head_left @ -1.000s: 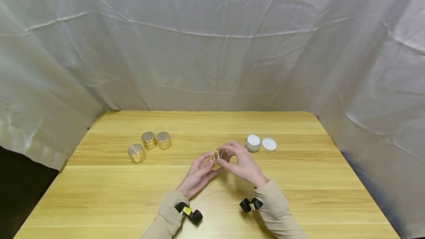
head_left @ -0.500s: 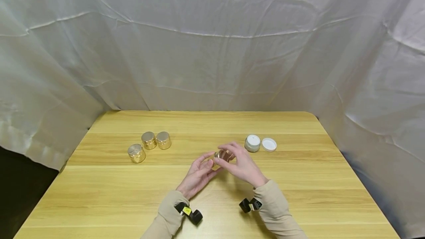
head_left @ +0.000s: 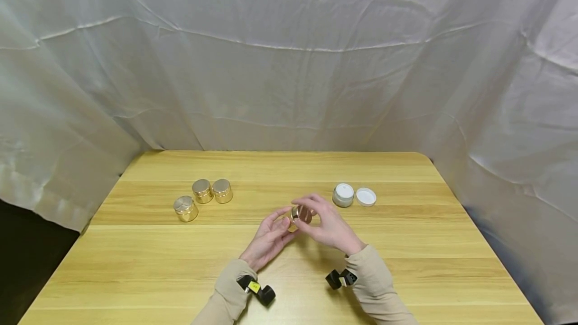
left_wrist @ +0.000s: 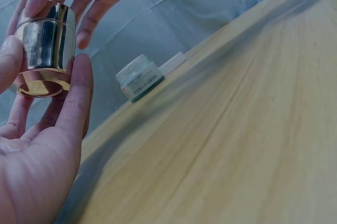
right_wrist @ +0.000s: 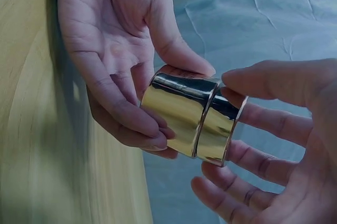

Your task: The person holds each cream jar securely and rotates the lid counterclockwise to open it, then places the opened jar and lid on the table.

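Observation:
A shiny gold cosmetic jar (right_wrist: 176, 112) is held tilted above the table, between both hands. My left hand (head_left: 267, 241) grips the jar's body, its thumb on one side and fingers round the other, as the left wrist view shows. With thumb and fingertips, my right hand (head_left: 328, 224) pinches the gold lid (right_wrist: 218, 129) at the other end. The lid sits on the jar with a thin seam between them. Printed lettering on the body shows in the left wrist view, too small to read fully.
Several things stand on the wooden table (head_left: 289, 285). Three gold jars (head_left: 202, 191) are grouped at the left. At the right is a pale green-based jar (head_left: 343, 195) without its lid, and beside it lies a white lid (head_left: 366, 196). Grey fabric (head_left: 289, 89) hangs behind.
My right-hand fingers shift slightly round the lid, moving a little left. My left hand keeps its hold and the jar stays in place.

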Action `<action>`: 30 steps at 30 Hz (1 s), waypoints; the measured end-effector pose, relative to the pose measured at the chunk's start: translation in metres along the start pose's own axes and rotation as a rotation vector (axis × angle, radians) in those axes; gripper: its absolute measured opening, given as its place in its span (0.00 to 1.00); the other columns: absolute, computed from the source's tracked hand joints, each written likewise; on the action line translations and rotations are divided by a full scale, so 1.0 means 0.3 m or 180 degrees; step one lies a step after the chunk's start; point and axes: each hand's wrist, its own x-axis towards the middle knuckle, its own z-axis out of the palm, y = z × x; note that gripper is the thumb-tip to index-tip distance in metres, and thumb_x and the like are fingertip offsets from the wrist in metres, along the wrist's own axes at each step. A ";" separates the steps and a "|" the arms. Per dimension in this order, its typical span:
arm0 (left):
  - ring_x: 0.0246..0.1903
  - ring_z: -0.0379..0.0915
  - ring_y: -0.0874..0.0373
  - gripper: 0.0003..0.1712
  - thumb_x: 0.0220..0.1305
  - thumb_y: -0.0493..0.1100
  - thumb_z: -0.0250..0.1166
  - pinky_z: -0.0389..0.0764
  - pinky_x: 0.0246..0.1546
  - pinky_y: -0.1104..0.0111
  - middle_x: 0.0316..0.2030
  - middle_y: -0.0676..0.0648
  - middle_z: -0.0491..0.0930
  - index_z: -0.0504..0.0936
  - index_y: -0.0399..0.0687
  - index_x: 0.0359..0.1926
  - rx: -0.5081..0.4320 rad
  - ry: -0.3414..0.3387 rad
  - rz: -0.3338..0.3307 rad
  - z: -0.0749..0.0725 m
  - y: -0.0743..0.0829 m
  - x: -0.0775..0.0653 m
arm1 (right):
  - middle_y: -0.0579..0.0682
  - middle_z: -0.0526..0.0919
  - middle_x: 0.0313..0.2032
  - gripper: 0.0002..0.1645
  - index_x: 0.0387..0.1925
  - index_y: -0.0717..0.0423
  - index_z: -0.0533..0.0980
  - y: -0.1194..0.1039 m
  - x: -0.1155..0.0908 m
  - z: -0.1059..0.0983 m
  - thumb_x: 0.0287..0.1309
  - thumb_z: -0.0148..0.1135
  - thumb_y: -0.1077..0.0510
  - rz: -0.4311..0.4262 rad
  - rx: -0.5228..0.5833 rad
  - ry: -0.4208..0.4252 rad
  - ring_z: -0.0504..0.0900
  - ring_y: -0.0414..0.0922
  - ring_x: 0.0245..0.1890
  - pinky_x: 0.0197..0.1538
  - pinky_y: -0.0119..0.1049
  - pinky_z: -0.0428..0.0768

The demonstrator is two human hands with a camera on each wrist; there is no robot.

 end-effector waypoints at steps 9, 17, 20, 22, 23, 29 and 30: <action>0.58 0.78 0.63 0.16 0.75 0.36 0.53 0.75 0.70 0.62 0.55 0.53 0.82 0.72 0.53 0.59 -0.0029 -0.0221 0.0121 -0.005 -0.005 0.002 | 0.55 0.84 0.50 0.30 0.60 0.56 0.78 -0.003 0.002 0.007 0.62 0.67 0.44 0.0563 -0.0144 0.0154 0.80 0.45 0.41 0.45 0.43 0.84; 0.57 0.78 0.63 0.16 0.76 0.36 0.52 0.76 0.70 0.60 0.55 0.54 0.82 0.73 0.54 0.59 -0.0014 -0.0298 0.0184 -0.008 -0.010 0.004 | 0.47 0.86 0.33 0.26 0.52 0.55 0.82 0.002 0.011 0.007 0.61 0.68 0.42 0.0697 -0.0261 0.0195 0.78 0.39 0.29 0.33 0.27 0.76; 0.58 0.78 0.63 0.16 0.76 0.35 0.52 0.75 0.70 0.60 0.55 0.54 0.82 0.73 0.54 0.60 -0.0007 -0.0318 0.0187 -0.008 -0.010 0.004 | 0.43 0.82 0.26 0.24 0.49 0.54 0.82 0.001 0.011 0.006 0.61 0.68 0.41 0.0718 -0.0259 0.0175 0.75 0.38 0.25 0.30 0.26 0.73; 0.58 0.78 0.63 0.16 0.76 0.35 0.51 0.75 0.70 0.60 0.55 0.54 0.82 0.72 0.54 0.60 0.0001 -0.0331 0.0185 -0.009 -0.010 0.005 | 0.41 0.80 0.23 0.22 0.47 0.52 0.83 -0.001 0.011 0.005 0.61 0.67 0.41 0.0708 -0.0241 0.0167 0.74 0.37 0.23 0.28 0.25 0.72; 0.58 0.78 0.63 0.16 0.76 0.36 0.51 0.75 0.70 0.60 0.55 0.54 0.82 0.72 0.54 0.60 0.0007 -0.0330 0.0183 -0.008 -0.010 0.004 | 0.41 0.80 0.22 0.21 0.46 0.51 0.83 -0.001 0.011 0.005 0.61 0.67 0.41 0.0694 -0.0225 0.0166 0.73 0.37 0.22 0.28 0.25 0.71; 0.58 0.78 0.63 0.16 0.76 0.36 0.52 0.74 0.71 0.59 0.54 0.54 0.83 0.72 0.54 0.60 0.0027 -0.0315 0.0164 -0.009 -0.008 0.004 | 0.38 0.83 0.25 0.13 0.40 0.45 0.84 -0.009 0.010 0.001 0.61 0.67 0.43 0.0575 -0.0144 0.0144 0.75 0.35 0.24 0.29 0.26 0.73; 0.58 0.78 0.63 0.16 0.76 0.36 0.52 0.74 0.71 0.60 0.54 0.54 0.83 0.72 0.54 0.60 0.0028 -0.0309 0.0160 -0.009 -0.008 0.004 | 0.37 0.84 0.26 0.12 0.39 0.45 0.84 -0.010 0.010 -0.001 0.61 0.68 0.43 0.0561 -0.0149 0.0144 0.76 0.35 0.25 0.31 0.26 0.74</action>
